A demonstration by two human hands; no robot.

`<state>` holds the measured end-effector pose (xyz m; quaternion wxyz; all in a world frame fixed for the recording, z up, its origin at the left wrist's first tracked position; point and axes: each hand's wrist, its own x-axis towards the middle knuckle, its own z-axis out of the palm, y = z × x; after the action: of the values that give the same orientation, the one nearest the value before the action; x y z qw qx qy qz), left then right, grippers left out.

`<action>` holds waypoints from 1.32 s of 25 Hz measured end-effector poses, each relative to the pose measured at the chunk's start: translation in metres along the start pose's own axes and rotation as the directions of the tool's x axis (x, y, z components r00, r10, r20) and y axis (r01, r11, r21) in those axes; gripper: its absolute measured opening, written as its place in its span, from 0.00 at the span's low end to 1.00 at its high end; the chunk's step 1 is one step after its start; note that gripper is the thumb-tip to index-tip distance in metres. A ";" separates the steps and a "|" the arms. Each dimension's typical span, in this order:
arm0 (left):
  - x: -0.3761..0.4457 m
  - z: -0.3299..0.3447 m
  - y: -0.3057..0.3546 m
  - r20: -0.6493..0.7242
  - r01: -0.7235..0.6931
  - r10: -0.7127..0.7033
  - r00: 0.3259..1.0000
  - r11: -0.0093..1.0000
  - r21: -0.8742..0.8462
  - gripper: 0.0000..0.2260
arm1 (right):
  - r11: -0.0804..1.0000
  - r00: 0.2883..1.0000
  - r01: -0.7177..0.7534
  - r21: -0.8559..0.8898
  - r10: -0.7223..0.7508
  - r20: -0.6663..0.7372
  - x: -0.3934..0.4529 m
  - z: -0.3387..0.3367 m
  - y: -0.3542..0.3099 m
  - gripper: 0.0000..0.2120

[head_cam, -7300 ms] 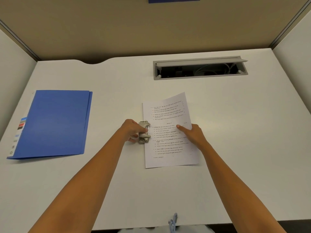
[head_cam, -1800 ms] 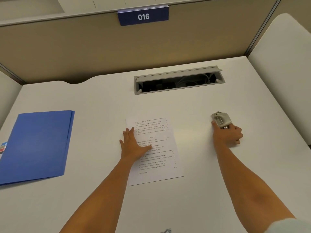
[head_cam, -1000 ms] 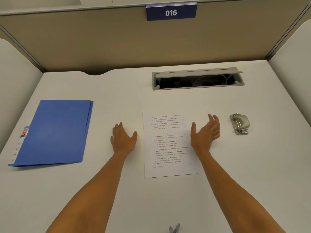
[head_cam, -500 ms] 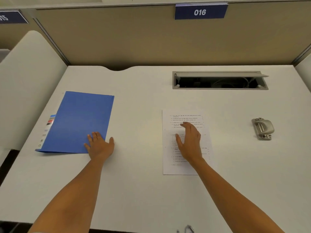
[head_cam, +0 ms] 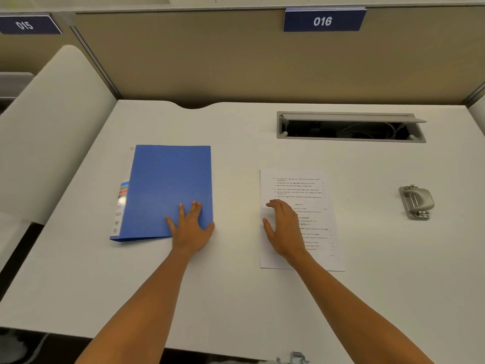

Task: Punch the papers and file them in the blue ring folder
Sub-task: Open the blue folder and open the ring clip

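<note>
Two hands lie on a white counter (head_cam: 236, 298), each on a different thing. The left hand (head_cam: 190, 228) rests flat on the near right corner of the blue folder (head_cam: 168, 185); its fingers (head_cam: 195, 208) are straight and spread a little on the cover, the thumb reaching past the folder's right edge, and they grip nothing. The folder is closed and lies flat on the left part of the counter, its spine with a coloured label (head_cam: 122, 198) toward the left. The right hand (head_cam: 283, 229) lies on the papers (head_cam: 309, 190), over their left half, with its fingers (head_cam: 275, 204) loosely bent and their tips near the left margin; they hold nothing, and whether the tips press the sheet or only touch it cannot be told. The papers lie flat, right of the folder and apart from it, printed side up with the text upside down to the viewer. A small mark near the left margin, beside the fingertips, may be a punched hole, but it is too small to be sure. The metal punch (head_cam: 416, 202) sits well to the right of the papers, untouched. Behind the papers an open cable tray (head_cam: 349, 127) is set into the counter. On the partition at the back hangs a sign (head_cam: 324, 21) reading 016.
</note>
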<state>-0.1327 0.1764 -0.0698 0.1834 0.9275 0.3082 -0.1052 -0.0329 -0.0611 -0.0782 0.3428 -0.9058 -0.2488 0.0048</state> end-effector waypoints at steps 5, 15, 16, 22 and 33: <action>-0.015 0.015 0.038 0.044 -0.110 0.108 0.993 0.993 0.038 0.35 | 0.999 0.997 -0.030 0.033 0.028 0.073 -0.009 0.004 0.002 0.19; -0.044 0.039 0.097 0.117 -0.293 0.284 0.952 0.953 0.077 0.36 | 0.998 0.995 -0.022 0.051 0.017 0.095 -0.017 0.001 0.010 0.18; -0.046 0.041 0.102 0.125 -0.318 0.307 0.943 0.945 0.075 0.36 | 0.998 0.997 -0.021 0.066 0.016 0.079 -0.018 0.001 0.012 0.17; -0.057 0.050 0.135 0.233 -0.438 0.399 0.887 0.887 0.147 0.39 | 0.995 0.997 -0.075 0.060 0.076 -0.014 -0.021 -0.006 0.025 0.14; -0.033 0.035 0.115 0.321 -0.644 0.559 0.765 0.635 0.427 0.39 | 0.962 0.994 -0.065 -0.264 0.084 0.064 -0.028 -0.027 0.067 0.20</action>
<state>-0.0916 0.0592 -0.0602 -0.0221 0.9789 -0.0746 -0.1891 -0.0230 -0.1334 -0.1035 0.2105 -0.9510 -0.2257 0.0186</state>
